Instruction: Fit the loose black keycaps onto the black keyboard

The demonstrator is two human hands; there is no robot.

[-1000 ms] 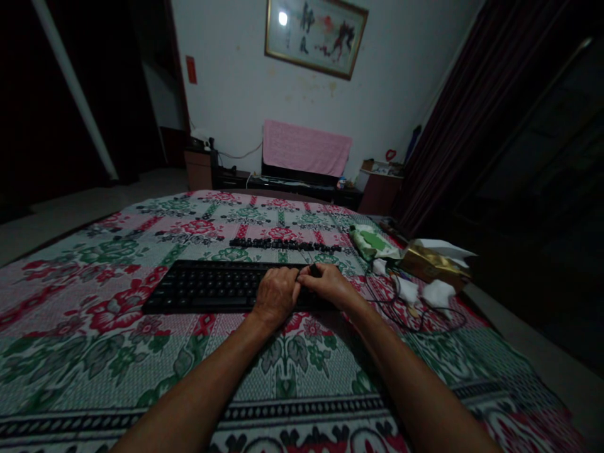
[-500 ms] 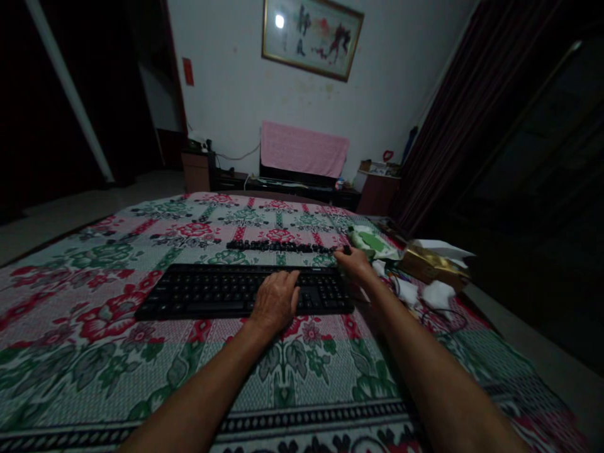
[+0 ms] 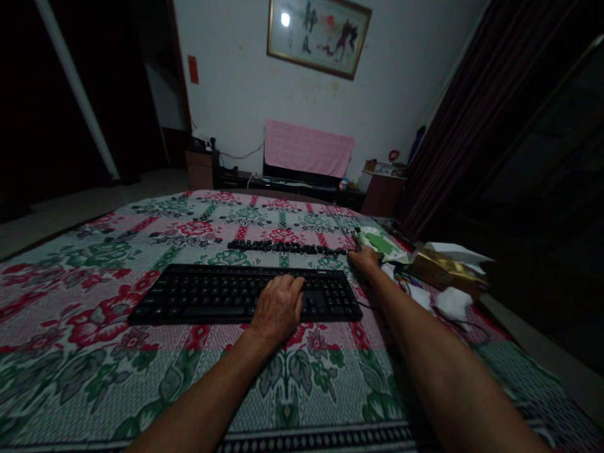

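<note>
A black keyboard (image 3: 207, 293) lies across a floral bedspread (image 3: 94, 352). My left hand (image 3: 278, 306) rests on its lower middle keys with the fingers curled loosely down. Beyond the keyboard runs a row of loose black keycaps (image 3: 287, 247). My right hand (image 3: 364, 257) reaches to the right end of that row, fingers pinched on something small and dark that I cannot make out.
A green and white packet (image 3: 380, 244), a gold box (image 3: 441, 268), white wads (image 3: 453, 301) and a thin black cable (image 3: 465, 324) lie at the bed's right edge. A pink-covered screen (image 3: 307, 148) and low cabinets stand against the far wall.
My right hand left the keyboard's right part and moved up and right to the end of the keycap row. The left hand stayed on the keyboard.
</note>
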